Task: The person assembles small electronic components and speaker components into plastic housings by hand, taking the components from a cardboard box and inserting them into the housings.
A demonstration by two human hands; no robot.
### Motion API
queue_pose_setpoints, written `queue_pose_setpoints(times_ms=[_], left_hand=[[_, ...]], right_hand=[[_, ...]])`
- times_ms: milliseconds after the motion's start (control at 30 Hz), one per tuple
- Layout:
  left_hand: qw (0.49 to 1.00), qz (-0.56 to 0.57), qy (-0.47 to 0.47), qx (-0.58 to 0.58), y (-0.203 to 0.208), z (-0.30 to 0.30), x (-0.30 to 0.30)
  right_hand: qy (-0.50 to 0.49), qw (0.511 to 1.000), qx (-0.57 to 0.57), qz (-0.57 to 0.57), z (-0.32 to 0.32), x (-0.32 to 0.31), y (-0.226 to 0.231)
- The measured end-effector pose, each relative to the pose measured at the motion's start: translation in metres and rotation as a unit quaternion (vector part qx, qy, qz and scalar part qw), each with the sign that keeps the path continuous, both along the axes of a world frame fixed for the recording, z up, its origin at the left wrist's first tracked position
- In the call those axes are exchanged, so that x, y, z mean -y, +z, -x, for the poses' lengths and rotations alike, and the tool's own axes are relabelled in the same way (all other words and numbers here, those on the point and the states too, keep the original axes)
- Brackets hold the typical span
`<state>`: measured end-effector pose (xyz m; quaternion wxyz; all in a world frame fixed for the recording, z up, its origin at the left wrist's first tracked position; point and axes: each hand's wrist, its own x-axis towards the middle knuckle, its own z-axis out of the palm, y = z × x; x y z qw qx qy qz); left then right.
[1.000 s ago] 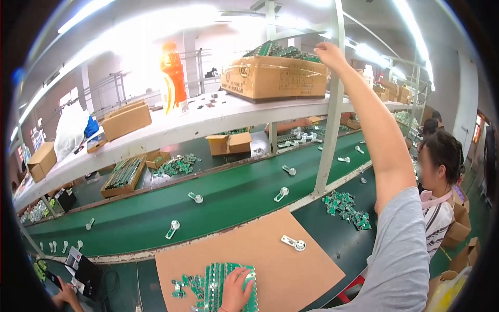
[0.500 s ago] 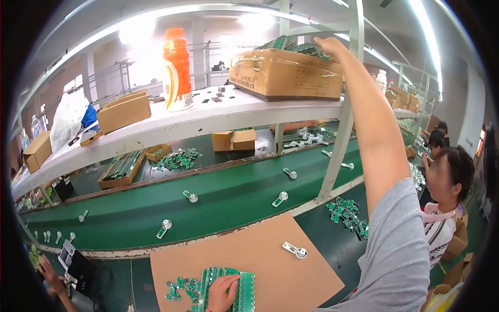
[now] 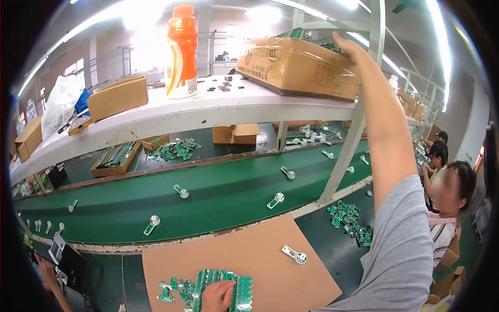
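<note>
My left hand [image 3: 218,296] lies over a row of green circuit board panels [image 3: 243,292] at the bottom of the head view, its fingers curled on them. Small separated green boards [image 3: 176,289] lie beside it on the brown cardboard sheet [image 3: 270,244]. High up, my right arm stretches to a cardboard box [image 3: 299,70] on the shelf, heaped with green board panels [image 3: 322,42]. My right hand [image 3: 349,47] is at the box's top edge, touching the panels. One finger shows stretched out; the others are partly hidden. A white piece with a round end [image 3: 294,254] lies on the sheet.
A green conveyor belt [image 3: 223,203] carries several white pieces. An upright post [image 3: 358,125] supports the shelf [image 3: 208,112], where an orange bottle [image 3: 182,52] stands. A pile of boards [image 3: 351,221] lies right. Co-workers sit right; another person's hand [image 3: 48,273] is at left.
The view has shifted slightly. White pieces on the belt have moved left. My right hand stays at the box and reaches slightly farther in; my left hand remains on the panels.
</note>
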<state>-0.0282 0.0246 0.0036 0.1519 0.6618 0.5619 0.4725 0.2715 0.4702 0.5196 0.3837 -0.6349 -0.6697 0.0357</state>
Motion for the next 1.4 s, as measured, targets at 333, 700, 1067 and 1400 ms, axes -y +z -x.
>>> queue_pose_setpoints(times_ms=[333, 700, 1067, 1400], left_hand=[[1.0, 0.021, -0.003, 0.01, 0.0, -0.001, 0.001], [1.0, 0.024, -0.005, 0.013, 0.003, -0.002, 0.002], [0.999, 0.032, -0.006, 0.027, 0.001, 0.0, 0.0], [1.0, -0.017, -0.011, 0.022, 0.005, -0.003, -0.005]], right_hand=[[-0.046, 0.992, 0.065, -0.093, 0.024, 0.021, -0.008], [0.126, 0.978, -0.112, -0.124, 0.061, 0.009, 0.015], [0.26, 0.909, -0.325, 0.0, 0.094, 0.012, 0.007], [0.151, 0.954, -0.259, 0.02, 0.107, 0.013, 0.007]])
